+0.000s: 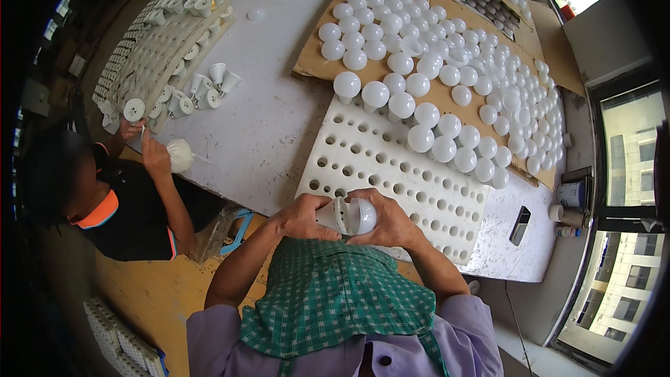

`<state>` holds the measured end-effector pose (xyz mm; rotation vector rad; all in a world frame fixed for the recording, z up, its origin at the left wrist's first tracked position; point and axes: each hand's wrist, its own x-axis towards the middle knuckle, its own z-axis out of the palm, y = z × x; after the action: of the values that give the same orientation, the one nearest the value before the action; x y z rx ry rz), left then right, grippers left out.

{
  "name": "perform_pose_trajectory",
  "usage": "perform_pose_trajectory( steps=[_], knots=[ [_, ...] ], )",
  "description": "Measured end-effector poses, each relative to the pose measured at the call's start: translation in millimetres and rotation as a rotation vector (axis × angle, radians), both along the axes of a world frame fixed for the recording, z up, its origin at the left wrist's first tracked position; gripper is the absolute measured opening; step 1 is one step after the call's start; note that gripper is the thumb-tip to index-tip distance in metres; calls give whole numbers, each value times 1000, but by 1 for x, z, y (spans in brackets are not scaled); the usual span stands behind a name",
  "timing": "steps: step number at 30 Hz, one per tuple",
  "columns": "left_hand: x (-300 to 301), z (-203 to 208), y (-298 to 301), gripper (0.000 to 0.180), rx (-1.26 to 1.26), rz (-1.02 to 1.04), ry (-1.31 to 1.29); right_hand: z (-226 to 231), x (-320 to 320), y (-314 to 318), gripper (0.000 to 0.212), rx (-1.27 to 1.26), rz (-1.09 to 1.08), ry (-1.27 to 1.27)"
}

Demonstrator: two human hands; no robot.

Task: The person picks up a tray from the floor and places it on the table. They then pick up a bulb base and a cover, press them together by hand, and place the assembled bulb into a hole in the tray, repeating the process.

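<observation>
My left hand (306, 217) is closed around a white bulb base (340, 215), its flat round face turned to the right. Fingers of my right hand (388, 219) wrap a white bulb dome (363, 216). Base and dome are held edge to edge, with a gap between them at the top. Both hands are over the near edge of a white foam tray (391, 167) with rows of round holes. Along the tray's far side, several bulbs with white domes (401, 105) stand in the holes.
Many loose white domes (433, 49) cover a brown cardboard sheet (317, 63) farther back. A phone (519, 226) lies at right. Across the table's left side, a co-worker (132, 188) handles a round part near foam trays of bulb bases (164, 42). Loose bases (209, 87) lie beside them.
</observation>
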<state>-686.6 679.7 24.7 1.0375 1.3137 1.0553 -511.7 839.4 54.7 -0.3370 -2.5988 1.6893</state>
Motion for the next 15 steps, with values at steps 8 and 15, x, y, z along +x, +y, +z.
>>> perform_pose_trajectory(
  steps=[8, 15],
  knots=[
    [-1, 12, 0, 56, -65, -54, 180, 5, -8, -8, 85, 136, 134, -76],
    [-5, 7, 1, 53, -86, -82, 227, 9, -16, -14, 83, 165, 127, -197]
  ],
)
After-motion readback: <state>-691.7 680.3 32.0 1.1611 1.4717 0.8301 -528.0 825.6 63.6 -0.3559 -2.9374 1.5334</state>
